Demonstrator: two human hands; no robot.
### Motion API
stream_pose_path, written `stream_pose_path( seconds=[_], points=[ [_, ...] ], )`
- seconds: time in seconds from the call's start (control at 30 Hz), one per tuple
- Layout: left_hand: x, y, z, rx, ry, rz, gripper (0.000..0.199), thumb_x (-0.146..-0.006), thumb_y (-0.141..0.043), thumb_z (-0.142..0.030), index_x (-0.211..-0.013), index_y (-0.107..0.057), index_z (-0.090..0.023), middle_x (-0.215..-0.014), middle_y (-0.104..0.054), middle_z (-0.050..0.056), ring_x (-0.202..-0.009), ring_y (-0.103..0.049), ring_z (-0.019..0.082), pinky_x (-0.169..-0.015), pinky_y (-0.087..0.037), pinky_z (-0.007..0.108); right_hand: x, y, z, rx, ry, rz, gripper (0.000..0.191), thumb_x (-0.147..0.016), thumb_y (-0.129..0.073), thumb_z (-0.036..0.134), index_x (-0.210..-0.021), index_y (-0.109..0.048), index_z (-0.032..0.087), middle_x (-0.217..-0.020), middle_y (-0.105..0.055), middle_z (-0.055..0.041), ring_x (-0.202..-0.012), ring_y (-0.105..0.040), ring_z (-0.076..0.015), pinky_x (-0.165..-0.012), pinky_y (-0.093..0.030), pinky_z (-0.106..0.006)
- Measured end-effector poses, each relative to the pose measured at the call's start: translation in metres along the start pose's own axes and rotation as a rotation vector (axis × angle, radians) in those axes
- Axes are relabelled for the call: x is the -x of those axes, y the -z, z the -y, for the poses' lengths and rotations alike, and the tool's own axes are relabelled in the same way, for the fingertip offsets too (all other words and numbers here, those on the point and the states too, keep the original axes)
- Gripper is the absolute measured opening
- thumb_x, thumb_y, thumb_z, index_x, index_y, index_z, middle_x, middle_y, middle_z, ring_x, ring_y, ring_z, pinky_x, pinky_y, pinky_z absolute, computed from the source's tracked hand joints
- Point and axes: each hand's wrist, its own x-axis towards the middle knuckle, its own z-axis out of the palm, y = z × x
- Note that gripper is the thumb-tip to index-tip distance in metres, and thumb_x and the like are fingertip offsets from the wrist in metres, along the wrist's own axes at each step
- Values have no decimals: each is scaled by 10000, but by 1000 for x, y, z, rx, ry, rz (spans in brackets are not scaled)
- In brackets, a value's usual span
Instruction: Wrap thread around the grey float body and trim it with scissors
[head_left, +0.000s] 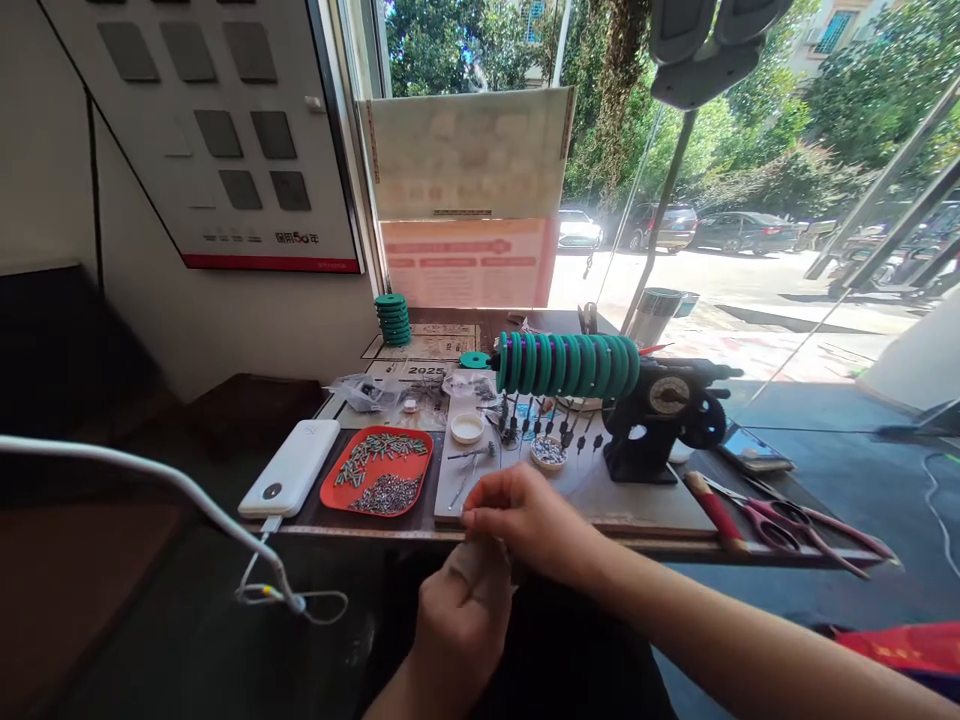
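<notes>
My left hand (459, 618) is held in a loose fist just below the table's front edge, fingers curled around something small I cannot make out. My right hand (525, 520) hovers right above it, fingertips pinched together at the left hand's top. Just beyond them lies a grey work board (600, 485) with tweezers (469, 470), a white cap (467, 428) and a small dish of beads (548, 452). A row of teal discs (566, 363) sits on the shaft of a black hand-crank winder (660, 415).
A red tray (379, 470) of small metal parts and a white power bank (291, 468) with its cable (150, 475) lie at left. Red-handled scissors (787, 520) rest at right, a phone (752, 450) behind them. A stack of teal discs (392, 318) stands by the window.
</notes>
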Motion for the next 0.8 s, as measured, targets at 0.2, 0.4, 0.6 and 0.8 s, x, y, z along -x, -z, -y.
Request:
stream_pose_path(
  seconds=[0.2,0.4,0.6,0.8],
  points=[
    [-8,-3,-11,345,579,63,68,-603,-645,-70,-624,-588,-100,-594,-516,-3,-461,-378,27,-369,-216,113,39,0,-71,835,1007,-583,169,-754,-440,199,-789,-605,203,-693,-589,33,-644,-400,41,-639,-262,-111],
    [-7,-5,-11,459,726,24,94,-587,-616,-41,-632,-545,-85,-648,-521,5,-490,-427,11,-359,-210,78,33,-15,-100,872,1069,-610,160,-759,-433,179,-741,-592,189,-638,-526,19,-647,-353,28,-628,-236,-124],
    [-2,0,-10,-97,155,186,33,-686,-613,-145,-705,-594,-126,-731,-533,26,-560,-441,64,-489,-363,151,41,-46,-107,549,1062,-700,303,-789,-335,155,-590,-562,128,-665,-564,3,-696,-446,46,-643,-362,-51],
    [-2,7,5,-281,-140,86,86,-716,-604,-191,-665,-673,-199,-936,-574,69,-868,-510,186,-824,-380,245,44,-12,-36,120,265,-226,226,-749,-440,283,-677,-580,121,-552,-546,41,-463,-410,90,-453,-315,-3]
  ],
)
